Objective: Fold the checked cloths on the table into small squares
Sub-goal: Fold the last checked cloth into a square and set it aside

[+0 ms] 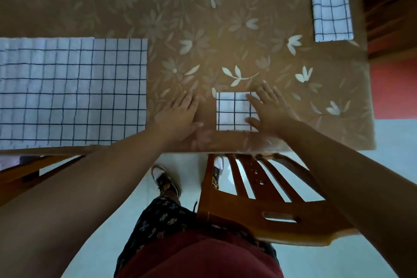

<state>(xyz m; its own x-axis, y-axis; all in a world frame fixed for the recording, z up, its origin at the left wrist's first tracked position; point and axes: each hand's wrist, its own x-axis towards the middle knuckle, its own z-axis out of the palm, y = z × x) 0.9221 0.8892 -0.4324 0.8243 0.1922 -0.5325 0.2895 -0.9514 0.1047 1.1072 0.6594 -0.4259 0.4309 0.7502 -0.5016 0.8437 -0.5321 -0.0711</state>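
- Head view: my right hand point(269, 109) lies flat, fingers spread, pressing the small folded cloth point(233, 111) to set its creases.
- My left hand point(180, 115) rests open on the bench point(225, 29), gripping nothing.

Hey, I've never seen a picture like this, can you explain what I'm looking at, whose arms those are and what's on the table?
This is one picture from a camera worn on a person's head, looking down, so the arms are the wearer's own. No machine is involved. The table has a brown flowered cover. The right hand lies flat on a small folded checked square. The left hand rests flat on the table beside it. Neither grips anything. A large unfolded checked cloth lies at left, and a folded one at far right. A wooden chair stands below.
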